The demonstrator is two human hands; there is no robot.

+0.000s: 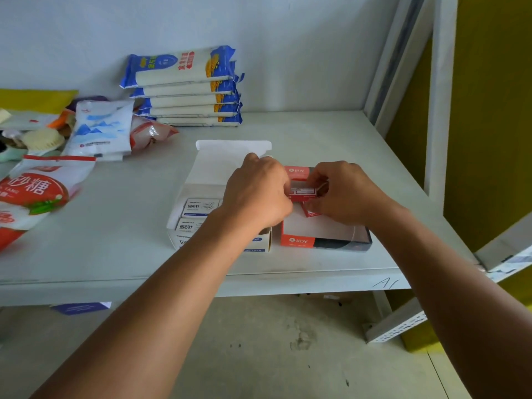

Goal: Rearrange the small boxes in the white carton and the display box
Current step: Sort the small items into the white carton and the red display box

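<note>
A white carton (184, 194) with its lid folded back stands on the shelf, holding small white boxes (198, 207) with blue print. To its right sits a red display box (299, 241) with a clear front, its white floor partly bare. My left hand (259, 191) and my right hand (342, 191) meet above the display box's back part, both pinching a small red box (302, 192). Another small red box (311, 213) lies under my right fingers inside the display box. My left wrist covers the carton's right half.
A stack of blue-and-white noodle packs (187, 90) stands at the back wall. Bags of sugar and salt (100, 131) and a brush (43, 141) crowd the left of the grey shelf (331, 133). A white shelf upright (437, 96) rises at the right.
</note>
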